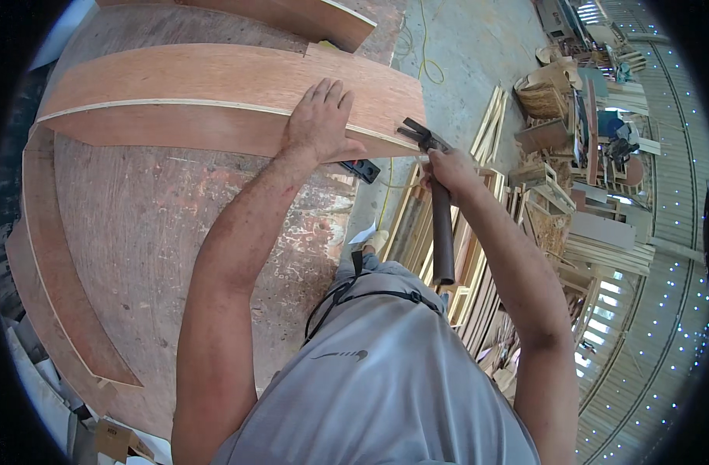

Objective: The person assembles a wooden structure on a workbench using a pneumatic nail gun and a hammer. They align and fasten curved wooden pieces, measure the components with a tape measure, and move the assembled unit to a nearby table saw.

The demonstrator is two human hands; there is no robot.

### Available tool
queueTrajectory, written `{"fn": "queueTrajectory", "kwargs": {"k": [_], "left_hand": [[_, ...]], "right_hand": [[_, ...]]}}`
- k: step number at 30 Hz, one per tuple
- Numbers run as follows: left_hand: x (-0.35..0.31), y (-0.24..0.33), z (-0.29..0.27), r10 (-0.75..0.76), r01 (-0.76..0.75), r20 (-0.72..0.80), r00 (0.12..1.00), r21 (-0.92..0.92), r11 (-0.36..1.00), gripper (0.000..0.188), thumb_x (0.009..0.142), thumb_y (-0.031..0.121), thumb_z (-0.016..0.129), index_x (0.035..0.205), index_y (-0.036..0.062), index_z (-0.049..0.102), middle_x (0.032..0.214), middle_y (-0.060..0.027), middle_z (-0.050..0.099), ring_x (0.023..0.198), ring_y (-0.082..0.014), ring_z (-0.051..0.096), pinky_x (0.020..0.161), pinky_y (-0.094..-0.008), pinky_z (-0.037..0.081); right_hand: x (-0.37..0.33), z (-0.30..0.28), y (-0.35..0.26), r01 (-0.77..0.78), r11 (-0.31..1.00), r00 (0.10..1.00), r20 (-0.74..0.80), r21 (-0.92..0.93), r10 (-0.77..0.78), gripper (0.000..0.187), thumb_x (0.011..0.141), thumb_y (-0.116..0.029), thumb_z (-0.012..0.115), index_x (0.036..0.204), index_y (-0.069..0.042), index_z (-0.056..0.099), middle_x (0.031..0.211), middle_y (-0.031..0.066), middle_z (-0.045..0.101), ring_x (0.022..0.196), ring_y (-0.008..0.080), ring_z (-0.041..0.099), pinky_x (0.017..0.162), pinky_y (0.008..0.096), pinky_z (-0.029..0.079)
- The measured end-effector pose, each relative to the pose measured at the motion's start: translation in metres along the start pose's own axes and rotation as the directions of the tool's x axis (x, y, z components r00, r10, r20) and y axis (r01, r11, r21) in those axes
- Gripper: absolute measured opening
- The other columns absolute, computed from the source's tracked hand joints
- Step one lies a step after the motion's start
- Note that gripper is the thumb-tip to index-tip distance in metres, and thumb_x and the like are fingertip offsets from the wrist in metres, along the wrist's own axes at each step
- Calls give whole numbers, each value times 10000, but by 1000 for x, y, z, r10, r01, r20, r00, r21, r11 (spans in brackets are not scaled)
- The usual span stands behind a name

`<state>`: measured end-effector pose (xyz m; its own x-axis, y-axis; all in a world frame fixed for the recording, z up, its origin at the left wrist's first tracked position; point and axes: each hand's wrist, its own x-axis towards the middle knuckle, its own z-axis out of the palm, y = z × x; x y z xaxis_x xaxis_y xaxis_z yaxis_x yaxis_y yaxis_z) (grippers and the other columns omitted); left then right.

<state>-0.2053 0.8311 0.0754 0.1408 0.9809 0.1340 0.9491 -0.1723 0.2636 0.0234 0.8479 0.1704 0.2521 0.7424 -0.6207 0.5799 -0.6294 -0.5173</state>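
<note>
My left hand (pixel 320 122) lies flat with fingers stretched out over the edge of a long plywood assembly (pixel 215 74), which has a broad top panel and a front board. My right hand (pixel 453 172) is wrapped round a claw hammer (pixel 443 240) near its head. The dark handle hangs down toward me. The hammer head is beside the right end of the plywood, close to its front edge; whether they touch I cannot tell. Just below the front board, a black power strip (pixel 362 170) sticks out at the table's edge.
The worn wooden worktable (pixel 153 232) carries another curved plywood piece (pixel 75 287) at left and one (pixel 292 19) at the far side. Long wood strips (pixel 486 128) are stacked to the right. A yellow cord (pixel 428 62) runs over the concrete floor. Offcuts and boards (pixel 552 101) are piled farther right.
</note>
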Motion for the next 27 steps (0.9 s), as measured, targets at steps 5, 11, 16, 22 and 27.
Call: {"fn": "queueTrajectory", "kwargs": {"k": [5,11,16,22,27], "left_hand": [[2,-4,2,32,-34,-54,998,-42,999,969,628,632,767,1356,61,480,1417,-145,447,1367,-306,366,1152,-415,286],[-29,16,-6,-60,-178,-370,927,-575,799,776,776,510,739,1332,33,484,1364,-177,479,1317,-291,425,1093,-390,349],[-75,98,-14,-748,-351,156,645,-809,-472,450,951,391,609,1204,35,502,1146,-133,590,1138,-214,550,966,-359,457],[-154,17,1,-888,-150,405,216,-885,-440,173,993,228,553,921,89,479,842,-28,552,650,-88,521,491,-274,460],[-259,-43,49,-993,243,-4,120,-969,34,228,931,126,581,1125,17,532,980,-90,586,838,-176,583,724,-322,495]], "right_hand": [[-11,-9,29,510,846,860,71,-151,-506,298,953,-213,554,1110,39,574,683,60,579,494,150,600,433,303,469],[-41,25,5,601,792,792,51,112,-608,350,972,-211,547,1275,-36,555,712,28,582,588,97,600,514,264,474],[-60,83,11,770,598,568,191,221,-801,282,957,-130,546,1215,-28,591,869,136,646,843,193,636,759,338,509],[-21,35,3,896,444,421,299,10,-856,262,855,-164,691,1080,-31,690,1050,181,684,984,330,652,873,376,511],[84,-7,10,883,465,454,352,-59,-818,210,837,-167,718,987,-21,718,924,145,697,833,292,669,753,355,525]]}}
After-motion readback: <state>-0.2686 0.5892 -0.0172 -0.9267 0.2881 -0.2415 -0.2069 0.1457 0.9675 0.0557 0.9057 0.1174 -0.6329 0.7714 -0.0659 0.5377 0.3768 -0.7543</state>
